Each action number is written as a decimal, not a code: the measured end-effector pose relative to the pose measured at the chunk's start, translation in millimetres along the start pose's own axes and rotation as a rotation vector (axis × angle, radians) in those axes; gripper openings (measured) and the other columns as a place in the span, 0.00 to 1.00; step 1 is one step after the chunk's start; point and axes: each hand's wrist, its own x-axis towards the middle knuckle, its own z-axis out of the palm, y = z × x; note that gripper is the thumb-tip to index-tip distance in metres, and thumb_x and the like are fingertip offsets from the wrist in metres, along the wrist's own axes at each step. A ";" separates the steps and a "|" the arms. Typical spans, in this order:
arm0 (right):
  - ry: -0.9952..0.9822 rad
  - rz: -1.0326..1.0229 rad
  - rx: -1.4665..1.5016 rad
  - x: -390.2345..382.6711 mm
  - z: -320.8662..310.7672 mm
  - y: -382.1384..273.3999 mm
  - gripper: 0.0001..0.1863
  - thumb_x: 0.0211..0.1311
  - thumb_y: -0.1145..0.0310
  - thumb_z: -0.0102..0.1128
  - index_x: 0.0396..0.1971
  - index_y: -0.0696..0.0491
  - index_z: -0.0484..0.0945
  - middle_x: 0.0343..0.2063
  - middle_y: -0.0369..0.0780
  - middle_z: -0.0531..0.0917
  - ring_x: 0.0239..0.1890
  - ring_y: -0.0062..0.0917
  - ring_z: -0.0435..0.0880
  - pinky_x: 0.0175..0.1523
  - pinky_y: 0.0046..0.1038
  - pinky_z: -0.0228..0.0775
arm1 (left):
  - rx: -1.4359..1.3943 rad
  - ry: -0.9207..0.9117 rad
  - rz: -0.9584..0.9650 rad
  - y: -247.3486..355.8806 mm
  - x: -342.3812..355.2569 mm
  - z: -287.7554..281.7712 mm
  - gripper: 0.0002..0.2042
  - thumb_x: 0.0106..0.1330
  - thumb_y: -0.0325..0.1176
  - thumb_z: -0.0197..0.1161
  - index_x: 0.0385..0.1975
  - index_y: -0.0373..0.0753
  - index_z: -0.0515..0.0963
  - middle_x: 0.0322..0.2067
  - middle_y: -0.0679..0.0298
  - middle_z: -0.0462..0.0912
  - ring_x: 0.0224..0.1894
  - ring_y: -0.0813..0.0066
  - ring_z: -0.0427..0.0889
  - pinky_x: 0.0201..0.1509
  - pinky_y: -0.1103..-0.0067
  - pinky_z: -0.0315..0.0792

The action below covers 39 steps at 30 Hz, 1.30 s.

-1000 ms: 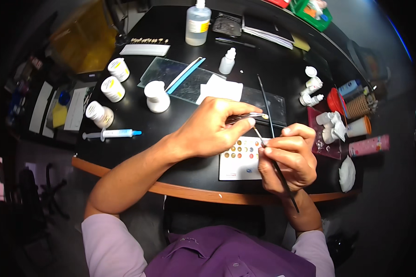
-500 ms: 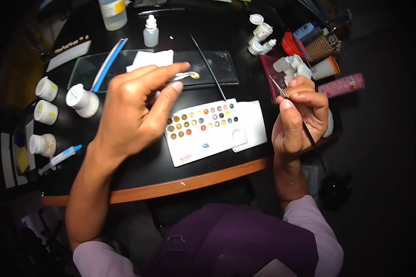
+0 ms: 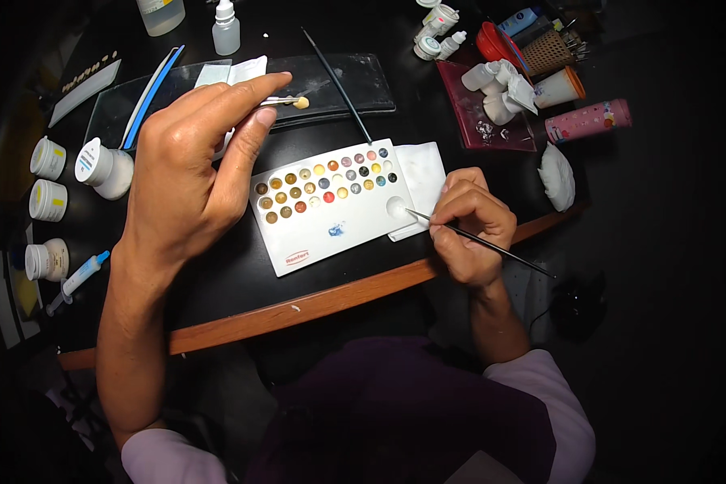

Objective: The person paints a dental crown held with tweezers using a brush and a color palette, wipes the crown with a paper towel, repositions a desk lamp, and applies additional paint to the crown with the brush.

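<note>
Got tweezers [image 3: 277, 101] pinched in the left hand [image 3: 187, 153], clamping a tiny yellowish piece [image 3: 302, 103], upper middle. Kinda blocking some white paper [image 3: 248, 69] there. Holding a thin brush [image 3: 492, 247] in the right hand [image 3: 474, 224], tip at the palette's [image 3: 315, 234] round well [image 3: 396, 206]. Got another brush [image 3: 333, 77] across the dark slab [image 3: 371, 89], jars [image 3: 48, 200] far left.

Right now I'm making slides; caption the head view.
Left hand holds tweezers gripping a yellowish piece; right hand holds a brush at the round well of the white palette.
</note>
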 end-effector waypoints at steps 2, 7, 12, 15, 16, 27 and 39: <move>0.009 0.004 -0.013 1.5 1.5 -0.1 0.05 0.39 0.80 0.63 0.20 0.54 0.79 0.20 0.34 0.81 0.35 0.25 0.75 0.41 0.26 0.64 | 0.002 0.017 0.027 -2.9 0.1 0.7 0.15 0.77 0.26 0.60 0.60 0.35 0.85 0.29 0.62 0.82 0.27 0.81 0.75 0.29 0.79 0.65; 0.012 -0.015 -0.041 3.2 1.2 0.2 0.05 0.38 0.80 0.61 0.19 0.54 0.77 0.19 0.34 0.80 0.34 0.26 0.74 0.45 0.28 0.65 | 0.017 0.006 -0.016 -3.1 2.1 -3.9 0.15 0.77 0.26 0.61 0.60 0.35 0.85 0.28 0.62 0.82 0.28 0.80 0.75 0.30 0.78 0.66; 0.071 -0.030 0.039 5.9 1.6 -0.2 0.05 0.40 0.80 0.58 0.20 0.55 0.76 0.20 0.36 0.79 0.36 0.28 0.73 0.49 0.31 0.67 | 0.028 0.042 0.036 -8.3 5.5 -7.6 0.15 0.75 0.25 0.63 0.58 0.34 0.85 0.27 0.60 0.82 0.27 0.75 0.76 0.31 0.76 0.67; 0.118 -0.008 0.132 11.0 2.1 -4.0 0.04 0.46 0.78 0.58 0.25 0.56 0.77 0.23 0.38 0.80 0.38 0.27 0.72 0.52 0.32 0.66 | 0.020 0.028 0.048 -4.4 6.7 -8.2 0.13 0.72 0.22 0.64 0.54 0.32 0.86 0.26 0.58 0.80 0.29 0.68 0.77 0.35 0.72 0.70; 0.115 -0.024 0.149 16.0 2.2 -3.6 0.06 0.49 0.79 0.61 0.29 0.57 0.79 0.25 0.38 0.81 0.40 0.27 0.73 0.52 0.31 0.67 | 0.011 0.022 0.053 -2.3 6.7 -7.2 0.13 0.71 0.22 0.64 0.53 0.32 0.86 0.26 0.57 0.80 0.30 0.66 0.78 0.36 0.71 0.71; -0.187 -0.365 0.322 116.4 34.6 -41.2 0.10 0.54 0.84 0.68 0.36 0.59 0.81 0.29 0.42 0.86 0.47 0.35 0.84 0.62 0.40 0.73 | -0.165 -0.092 0.071 -0.4 5.3 -3.6 0.15 0.69 0.23 0.63 0.53 0.35 0.86 0.27 0.59 0.80 0.30 0.65 0.79 0.39 0.69 0.71; -0.117 -0.392 0.330 94.8 55.0 -47.7 0.13 0.53 0.89 0.55 0.33 0.55 0.69 0.31 0.42 0.78 0.54 0.37 0.78 0.66 0.61 0.81 | -0.285 -0.079 0.042 2.7 3.3 1.0 0.12 0.68 0.26 0.67 0.49 0.36 0.87 0.23 0.62 0.75 0.27 0.65 0.77 0.38 0.69 0.71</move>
